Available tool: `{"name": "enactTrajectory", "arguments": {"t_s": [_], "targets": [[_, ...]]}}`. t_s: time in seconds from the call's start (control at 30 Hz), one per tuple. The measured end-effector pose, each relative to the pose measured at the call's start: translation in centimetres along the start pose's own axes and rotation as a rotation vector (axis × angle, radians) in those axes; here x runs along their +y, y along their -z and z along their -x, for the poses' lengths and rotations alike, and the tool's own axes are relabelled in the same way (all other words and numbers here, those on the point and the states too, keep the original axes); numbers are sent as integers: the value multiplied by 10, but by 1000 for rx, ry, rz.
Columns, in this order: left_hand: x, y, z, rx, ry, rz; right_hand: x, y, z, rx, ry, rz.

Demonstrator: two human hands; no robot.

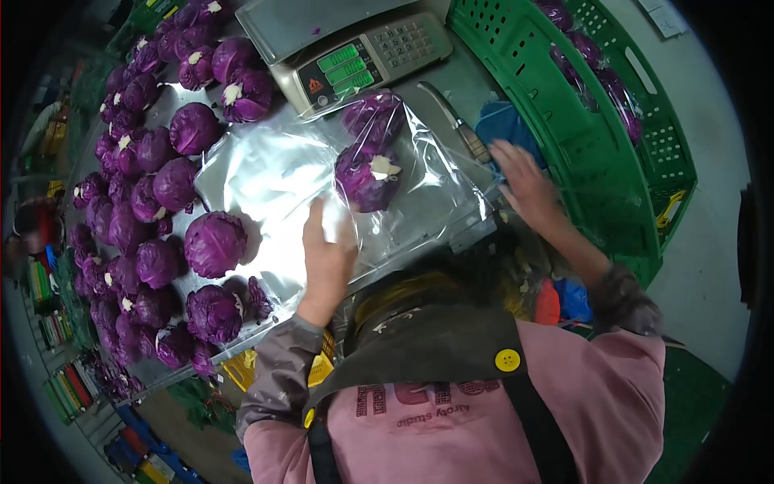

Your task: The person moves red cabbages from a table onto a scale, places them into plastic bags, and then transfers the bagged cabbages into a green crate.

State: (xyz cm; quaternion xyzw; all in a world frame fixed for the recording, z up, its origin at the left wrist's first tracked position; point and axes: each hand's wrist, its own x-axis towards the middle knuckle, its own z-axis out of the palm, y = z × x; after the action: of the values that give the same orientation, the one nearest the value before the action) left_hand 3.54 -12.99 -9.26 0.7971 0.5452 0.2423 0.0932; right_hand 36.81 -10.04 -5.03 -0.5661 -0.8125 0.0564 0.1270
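A red cabbage [363, 189] with a pale cut stem lies on the metal table under clear plastic film [431, 173]. More purple cabbage [375, 113] shows through the film just behind it. My left hand [329, 250] is beside the near left of this cabbage, at the film, one finger stretched out and the others blurred. To the right, my right hand [528, 185] has its fingers extended and apart, near the film's right edge. A knife [455, 121] lies just beyond those fingers, its handle close to a blue cloth [508, 129].
Many red cabbages [193, 129] cover the left side of the metal table [274, 177]. A digital scale [371, 60] stands at the back. Green crates [564, 121] at the right hold wrapped cabbages [617, 101]. A yellow crate [239, 369] sits below the table edge.
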Motion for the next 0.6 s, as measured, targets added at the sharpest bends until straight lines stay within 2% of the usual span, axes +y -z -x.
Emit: {"name": "enactTrajectory", "arguments": {"t_s": [0.07, 0.13, 0.17, 0.23, 0.27, 0.33, 0.4, 0.43, 0.47, 0.5, 0.53, 0.57, 0.6], "targets": [[19, 3, -10, -126, -248, -26, 17, -35, -24, 98, 356, 200], [19, -1, -17, -166, -254, 26, 12, -53, -40, 78, 643, 175], [17, -3, -22, -210, -256, 90, 5, -56, -47, 87, 648, 174], [2, 6, -30, -182, -225, 156, -11, -62, -57, -82, 583, -69], [-6, 12, -34, -153, -198, 228, -16, -57, -64, -78, 589, -73], [4, 61, -63, 68, 239, 818, -29, -18, -90, 80, 364, -702], [25, 129, -98, 155, 256, 821, -60, 47, -112, 148, 198, -1183], [34, 143, -111, 284, 183, 898, -68, 64, -122, 153, 208, -1181], [38, 148, -121, 414, 109, 975, -74, 78, -129, 225, 312, -1179], [22, 141, -125, 388, 171, 874, -77, 84, -131, 293, 412, -1175], [12, 138, -129, 363, 232, 774, -76, 80, -128, 292, 417, -1171], [12, 135, -131, 196, 394, 989, -72, 71, -126, 154, 126, -1189], [18, 140, -124, 81, 424, 903, -69, 63, -129, 26, -155, -1184]]}}
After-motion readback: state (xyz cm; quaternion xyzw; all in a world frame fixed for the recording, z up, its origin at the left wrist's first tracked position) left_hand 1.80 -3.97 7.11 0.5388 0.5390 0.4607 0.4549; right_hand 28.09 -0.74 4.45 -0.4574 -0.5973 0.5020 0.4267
